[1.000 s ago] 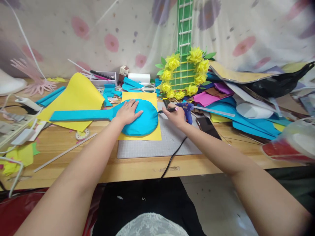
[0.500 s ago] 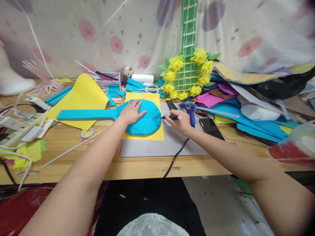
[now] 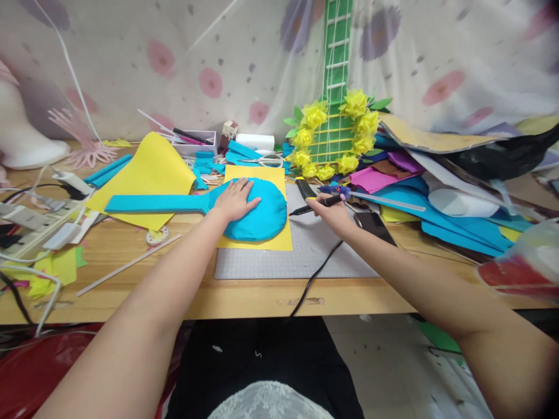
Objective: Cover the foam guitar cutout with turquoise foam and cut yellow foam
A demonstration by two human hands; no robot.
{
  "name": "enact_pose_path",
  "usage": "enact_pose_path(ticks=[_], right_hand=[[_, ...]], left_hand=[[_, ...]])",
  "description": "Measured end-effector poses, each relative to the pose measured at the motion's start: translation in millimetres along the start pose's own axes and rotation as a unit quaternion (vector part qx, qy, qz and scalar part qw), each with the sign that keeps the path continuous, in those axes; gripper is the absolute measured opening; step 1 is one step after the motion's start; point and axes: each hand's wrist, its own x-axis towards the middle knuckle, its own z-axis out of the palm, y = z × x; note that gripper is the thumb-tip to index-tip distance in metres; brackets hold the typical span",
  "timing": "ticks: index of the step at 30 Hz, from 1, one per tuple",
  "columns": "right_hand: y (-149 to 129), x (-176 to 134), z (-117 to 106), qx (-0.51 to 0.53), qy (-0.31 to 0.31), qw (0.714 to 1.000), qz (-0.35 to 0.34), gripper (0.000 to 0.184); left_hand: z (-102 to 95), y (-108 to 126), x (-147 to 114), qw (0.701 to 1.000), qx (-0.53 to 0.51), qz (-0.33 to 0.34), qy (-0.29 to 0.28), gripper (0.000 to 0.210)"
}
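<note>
My left hand [image 3: 234,201] lies flat with fingers spread on a blue lute-shaped craft piece [image 3: 268,212], its long neck pointing left. Under the round body is a sheet of yellow paper [image 3: 283,241], which rests partly on a grey cutting mat [image 3: 248,266]. My right hand [image 3: 332,214] is closed around a black marker pen [image 3: 315,205]. The pen's tip points left, close to the right edge of the blue body and the yellow sheet; whether it touches the paper I cannot tell.
Behind my right hand are a blue glue gun [image 3: 338,190] and a phone [image 3: 374,226]. A green paper guitar with yellow flowers [image 3: 334,134] stands at the back. Coloured sheets [image 3: 458,224] pile up right. Scissors [image 3: 266,160] lie behind; a power strip [image 3: 39,224] sits left.
My right hand has shifted slightly right, and the pen now lies at a lower slant with more of its barrel showing. My left hand stays in place on the blue piece.
</note>
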Motion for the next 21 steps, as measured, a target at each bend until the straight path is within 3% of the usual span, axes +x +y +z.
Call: enact_pose_path(ticks=[4,10,21], right_hand=[[13,5,-5,0.139,-0.139,0.979,0.043,0.032],[25,6,-9,0.181,-0.265,0.946,0.042,0.031],[23,17,-7,0.200,-0.317,0.925,0.064,0.028]], left_hand=[[-0.5,1,0,1.000,0.004,-0.001,0.002,0.070],[-1.8,2,-1,1.000,0.009,-0.001,0.005,0.070],[0.7,0,0,1.000,0.012,-0.001,0.011,0.070]])
